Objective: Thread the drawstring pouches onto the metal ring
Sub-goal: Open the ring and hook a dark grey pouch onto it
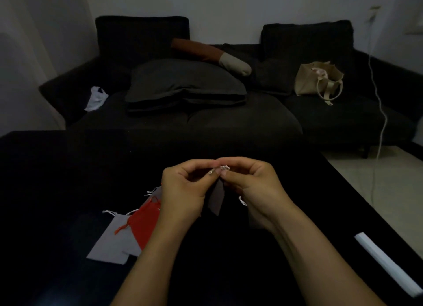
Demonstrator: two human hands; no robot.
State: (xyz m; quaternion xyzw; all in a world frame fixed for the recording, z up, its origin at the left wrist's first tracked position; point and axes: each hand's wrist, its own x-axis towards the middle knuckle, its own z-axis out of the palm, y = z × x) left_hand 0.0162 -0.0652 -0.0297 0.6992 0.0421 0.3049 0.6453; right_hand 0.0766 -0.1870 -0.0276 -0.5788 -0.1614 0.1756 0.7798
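Two bare forearms rise from the bottom edge of the frame and converge toward the centre, over a black table (pixel 68 168). Left hand (pixel 183 189) is raised just left of centre, wrist bent, fingers curled inward with thumb and forefinger meeting at the tips; it pinches the metal ring (pixel 211 172), which shows only as a small pale glint between the two hands, too small to tell how it is turned. Right hand (pixel 254 184) mirrors it just right of centre, fingers curled, pinching a bunch of white drawstring (pixel 224 167) right beside the ring. From that pinch a grey pouch (pixel 217 199) hangs in the gap between the palms, its long axis near vertical, mouth at the top and bottom edge tilted slightly toward the lower right. A short white cord end (pixel 242 201) sticks out by the right wrist.

On the table at lower left of the hands lie more pouches flat: a red pouch (pixel 146 223) with its long axis slanting from upper right to lower left and its red cord trailing left, overlapping a larger grey pouch on the table (pixel 109 241) whose white cord points to the upper left. Another grey corner shows just behind the left hand.

White strip (pixel 386 263) lies at the lower right of the table. Across the upper frame stands a dark sofa (pixel 142 31) with a grey cushion (pixel 183 81) and a beige tote bag (pixel 318 79).
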